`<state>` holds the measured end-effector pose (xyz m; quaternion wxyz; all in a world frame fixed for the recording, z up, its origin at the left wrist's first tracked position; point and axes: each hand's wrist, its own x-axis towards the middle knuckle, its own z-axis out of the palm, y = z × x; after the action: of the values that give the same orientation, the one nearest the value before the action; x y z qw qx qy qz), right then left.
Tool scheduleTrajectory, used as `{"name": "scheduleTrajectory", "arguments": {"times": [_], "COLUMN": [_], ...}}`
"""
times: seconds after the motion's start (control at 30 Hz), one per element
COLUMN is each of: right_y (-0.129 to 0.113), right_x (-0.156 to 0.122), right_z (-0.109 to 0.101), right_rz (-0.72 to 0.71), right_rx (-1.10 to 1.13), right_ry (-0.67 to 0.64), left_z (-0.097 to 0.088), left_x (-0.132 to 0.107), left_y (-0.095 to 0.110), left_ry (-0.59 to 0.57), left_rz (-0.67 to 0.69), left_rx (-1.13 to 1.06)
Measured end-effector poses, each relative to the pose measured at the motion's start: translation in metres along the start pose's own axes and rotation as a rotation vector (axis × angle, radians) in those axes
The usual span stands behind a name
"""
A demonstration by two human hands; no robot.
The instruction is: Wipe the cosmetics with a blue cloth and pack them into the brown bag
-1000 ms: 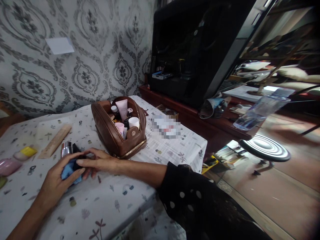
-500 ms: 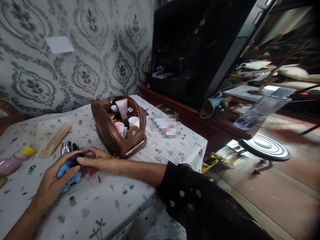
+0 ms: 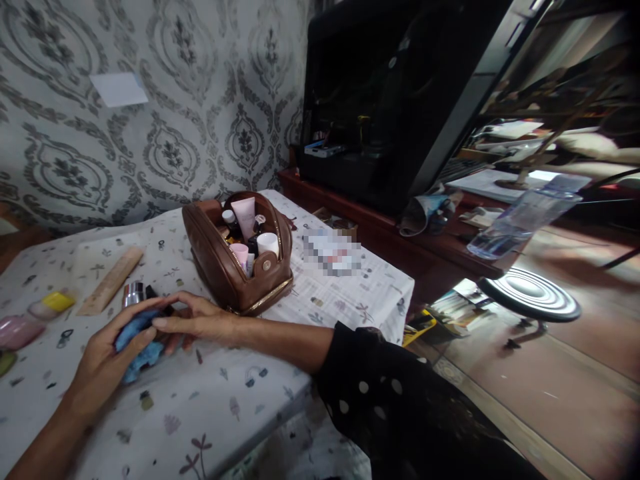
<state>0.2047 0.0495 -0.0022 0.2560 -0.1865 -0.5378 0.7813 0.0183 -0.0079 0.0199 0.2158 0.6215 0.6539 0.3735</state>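
At the left of the table, my left hand is curled around a blue fluffy cloth. My right hand meets it from the right, its thumb and fingers closed at the cloth's edge. Something dark shows between the fingers, too hidden to name. Just behind the hands stands a silver-capped bottle, partly covered by my left hand. To the right sits a brown makeup bag, unzipped, with a pink tube, a white-lidded jar and other cosmetics inside.
A beige flat packet, a yellow-capped item and a pink bottle lie on the patterned tablecloth. A blurred packet lies right of the bag. Beyond are a television, a clear plastic bottle and a stool.
The blue cloth has shifted up in my hands and now covers most of the dark thing that showed between them. Both hands stay in nearly the same place.
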Motion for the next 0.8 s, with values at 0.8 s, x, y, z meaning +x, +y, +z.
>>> {"name": "scheduleTrajectory", "arguments": {"times": [0.8], "right_y": [-0.019], "right_x": [-0.027], "right_z": [0.005], "right_rz": [-0.285], "right_rx": [-0.559], "right_ry": [0.054], "left_z": [-0.007], "left_x": [-0.008], "left_y": [0.030], "left_ry": [0.143], "left_rz": [0.012], "left_rx": [-0.053]}}
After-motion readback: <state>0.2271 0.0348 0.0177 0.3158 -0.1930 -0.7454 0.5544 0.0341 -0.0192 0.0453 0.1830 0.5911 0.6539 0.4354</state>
